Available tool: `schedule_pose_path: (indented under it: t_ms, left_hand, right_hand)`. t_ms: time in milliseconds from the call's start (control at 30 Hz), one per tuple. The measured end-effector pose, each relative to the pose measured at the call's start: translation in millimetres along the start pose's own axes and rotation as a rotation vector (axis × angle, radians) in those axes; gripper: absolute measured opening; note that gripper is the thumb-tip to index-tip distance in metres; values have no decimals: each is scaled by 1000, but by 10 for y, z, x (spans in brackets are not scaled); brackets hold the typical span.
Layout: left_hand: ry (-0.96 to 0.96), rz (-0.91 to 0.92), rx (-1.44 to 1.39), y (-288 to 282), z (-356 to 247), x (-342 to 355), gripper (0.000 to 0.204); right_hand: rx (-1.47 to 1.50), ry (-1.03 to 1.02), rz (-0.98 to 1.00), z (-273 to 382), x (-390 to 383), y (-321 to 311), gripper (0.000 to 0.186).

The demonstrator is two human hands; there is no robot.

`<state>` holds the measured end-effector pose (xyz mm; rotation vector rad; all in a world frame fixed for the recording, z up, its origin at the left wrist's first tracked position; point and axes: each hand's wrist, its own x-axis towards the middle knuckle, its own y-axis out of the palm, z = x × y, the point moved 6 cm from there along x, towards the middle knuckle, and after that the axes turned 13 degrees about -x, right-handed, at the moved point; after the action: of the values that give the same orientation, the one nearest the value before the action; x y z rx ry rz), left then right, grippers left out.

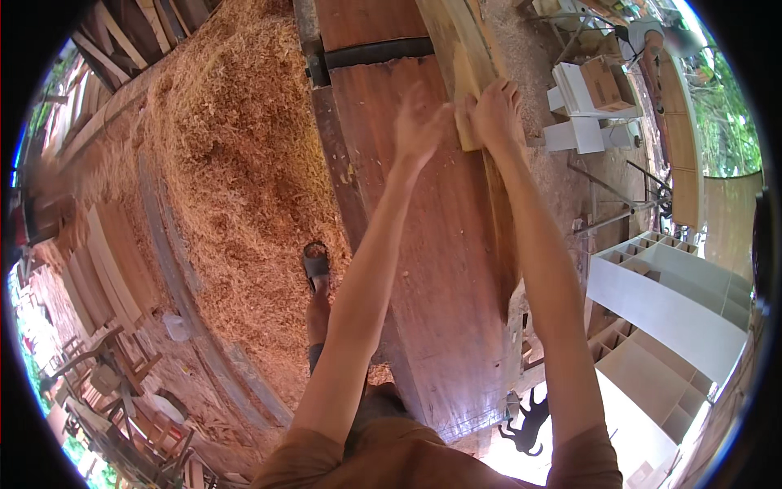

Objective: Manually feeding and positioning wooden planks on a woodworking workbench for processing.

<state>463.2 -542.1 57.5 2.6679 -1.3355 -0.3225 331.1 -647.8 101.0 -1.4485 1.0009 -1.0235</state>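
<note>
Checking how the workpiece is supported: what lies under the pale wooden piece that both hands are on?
The pale wooden piece rests on a broad reddish-brown plank. The left hand and right hand press its near end. The contact surface beneath it is covered and cannot be seen.

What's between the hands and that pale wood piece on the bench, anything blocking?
Nothing visible. The right hand already grips the end of the pale wood piece on the reddish bench top. The left hand is beside it, blurred; the gap to the piece looks bare.

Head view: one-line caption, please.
Both hands, left and right, press a pale board along a reddish bench beside sawdust.
</note>
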Motion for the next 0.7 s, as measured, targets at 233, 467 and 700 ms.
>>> schedule_pose_path:
  t_ms: [233, 467, 700]
  left_hand:
    - [126, -445, 624, -2041, -153, -100, 64]
    - [-206, -139, 223, -1847, 620, -259, 81]
    - [-148, -101, 193, -1814, 595, -251, 75]
  right_hand:
    - [16, -48, -98, 353, 816, 76, 68]
    - [-22, -56, -192, 598, 1524, 264, 74]
    - [-192, -147, -184, 740, 2383, 448, 70]
